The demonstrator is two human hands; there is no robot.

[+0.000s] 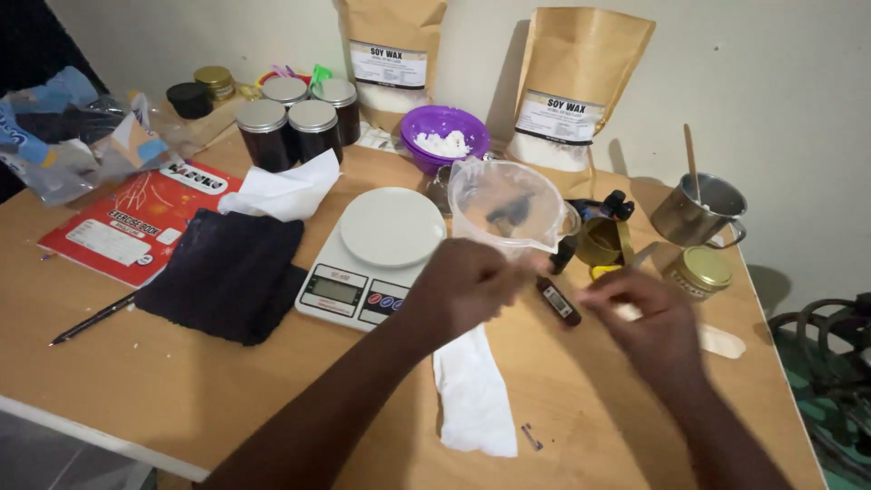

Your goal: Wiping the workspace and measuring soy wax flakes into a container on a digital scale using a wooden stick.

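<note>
A: While both hands meet over the middle of the tabletop, what sits between them?

B: A small dark vial (557,301), lying tilted just past the left hand (467,283). That hand is curled in a loose fist; blur hides whether its fingertips pinch the vial, so I cannot tell. The right hand (646,318) is beside it, fingers bent and blurred, and I cannot tell what it grips either.

A: And underneath?

B: A white tissue (474,392) runs from the left wrist toward the near edge, with a tiny metal clip (531,437) next to it.

A: Behind the hands?

B: A clear plastic jug (506,207), and left of it a white scale (372,259). Right of the jug stand a brass cup (601,241) and a gold-lidded jar (698,271); a steel mug (699,210) with a wooden stick is near the far right corner.

A: Farther back?

B: A purple bowl (445,136) of white flakes, two brown bags (575,82) against the wall, and four dark jars (299,122). A black cloth (227,272), red notebook (136,222) and pen (91,319) lie toward the left edge.
</note>
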